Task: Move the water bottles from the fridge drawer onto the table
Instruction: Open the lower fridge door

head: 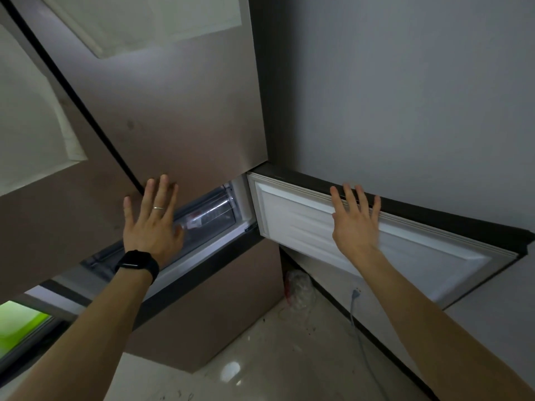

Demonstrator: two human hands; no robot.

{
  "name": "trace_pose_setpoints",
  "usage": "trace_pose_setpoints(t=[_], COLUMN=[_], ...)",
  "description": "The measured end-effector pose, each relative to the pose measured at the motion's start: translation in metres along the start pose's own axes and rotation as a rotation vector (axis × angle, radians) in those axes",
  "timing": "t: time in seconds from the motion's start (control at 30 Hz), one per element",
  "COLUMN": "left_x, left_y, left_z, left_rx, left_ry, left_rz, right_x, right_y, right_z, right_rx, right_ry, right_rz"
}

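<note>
A brown fridge fills the view, with one small compartment door (376, 241) swung open to the right, its white inner lining facing me. Inside the opening sits a clear drawer (223, 204). Through its front I make out a water bottle (208, 218) lying on its side, with a red-and-white label. My left hand (152, 218), with a ring and a black wristwatch, hovers flat with spread fingers in front of the drawer's left part. My right hand (354, 219) is spread too, fingers at the open door's top edge. Neither hand holds anything.
A closed lower fridge door (220, 308) lies below the opening. On the glossy tiled floor (275, 357) beside the fridge are a crumpled plastic bag (299, 287) and a blue cable (359, 328) along the grey wall. Something bright green (17, 325) shows at the far left.
</note>
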State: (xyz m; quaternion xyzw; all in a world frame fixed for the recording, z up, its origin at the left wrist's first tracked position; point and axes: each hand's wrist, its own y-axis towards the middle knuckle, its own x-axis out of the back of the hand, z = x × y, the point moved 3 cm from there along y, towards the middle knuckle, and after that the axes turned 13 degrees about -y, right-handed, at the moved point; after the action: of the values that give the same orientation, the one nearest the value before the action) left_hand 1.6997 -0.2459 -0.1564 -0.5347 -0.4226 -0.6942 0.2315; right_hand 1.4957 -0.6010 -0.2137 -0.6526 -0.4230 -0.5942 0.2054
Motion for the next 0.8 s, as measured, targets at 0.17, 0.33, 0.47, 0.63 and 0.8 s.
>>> trace_pose_setpoints(t=[0.17, 0.33, 0.47, 0.63, 0.8], left_x=[0.001, 0.01, 0.014, 0.026, 0.021], left_y=[0.0, -0.004, -0.023, -0.057, -0.06], left_z=[-0.002, -0.004, 0.019, 0.07, 0.12], left_rx=[0.014, -0.003, -0.031, -0.032, -0.134], left_ry=[-0.011, -0.001, 0.01, 0.121, 0.272], left_rz=[0.037, 0.021, -0.075, -0.179, -0.208], right_x=[0.002, 0.029, 0.045, 0.053, 0.039], right_y=[-0.001, -0.014, -0.039, -0.07, -0.065], right_z=[0.0, 0.031, 0.099, 0.189, 0.281], right_rx=[-0.001, 0.046, 0.219, 0.403, 0.42], right_ry=[0.016, 0.19, 0.489, 0.849, 1.074], right_rz=[0.001, -0.137, -0.077, 0.201, 0.459])
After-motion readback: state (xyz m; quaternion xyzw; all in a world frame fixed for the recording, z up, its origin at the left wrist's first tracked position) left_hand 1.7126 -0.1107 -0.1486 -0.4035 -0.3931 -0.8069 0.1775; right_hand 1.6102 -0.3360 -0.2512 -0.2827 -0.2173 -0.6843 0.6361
